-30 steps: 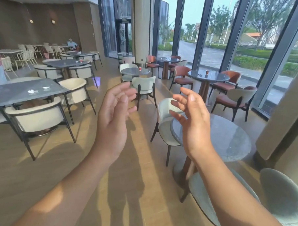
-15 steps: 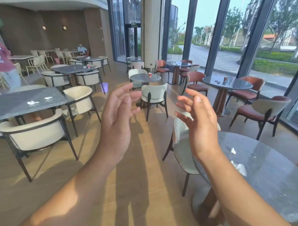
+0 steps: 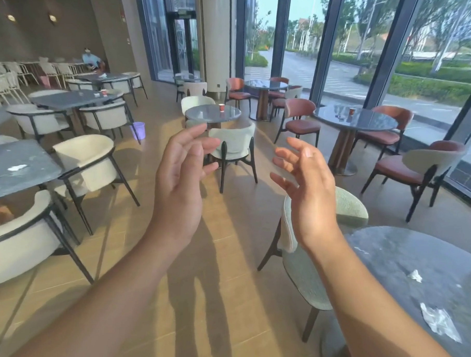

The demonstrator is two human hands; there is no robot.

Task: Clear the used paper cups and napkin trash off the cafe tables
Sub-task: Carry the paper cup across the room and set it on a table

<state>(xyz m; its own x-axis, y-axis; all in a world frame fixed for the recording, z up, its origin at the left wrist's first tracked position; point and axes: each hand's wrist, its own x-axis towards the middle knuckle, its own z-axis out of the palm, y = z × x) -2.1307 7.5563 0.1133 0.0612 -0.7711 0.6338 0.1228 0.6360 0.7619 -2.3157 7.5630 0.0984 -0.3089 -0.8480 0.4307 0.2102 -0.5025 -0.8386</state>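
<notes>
My left hand (image 3: pixel 182 176) and my right hand (image 3: pixel 306 189) are raised in front of me, palms facing each other, fingers loosely spread, holding nothing. On the round grey table (image 3: pixel 403 256) at my lower right lie a crumpled napkin (image 3: pixel 440 321) and a smaller scrap (image 3: pixel 415 275). Red paper cups stand on far tables: a first red cup (image 3: pixel 221 107) on a small round table, a second red cup (image 3: pixel 352 111) by the window, a third red cup (image 3: pixel 104 92) on a dark rectangular table. White napkin bits (image 3: pixel 16 167) lie on the dark table at my left.
A lilac bin (image 3: pixel 138 130) stands on the wooden floor between the left tables. Cream chairs (image 3: pixel 86 161) line the left, a pale green chair (image 3: pixel 306 262) stands beside my right arm, rust-red chairs (image 3: pixel 301 119) stand by the glass wall. A person sits far back left.
The view has moved forward and turned right, so the near round table with napkins fills more of the lower right. Both hands stay raised and apart, empty.
</notes>
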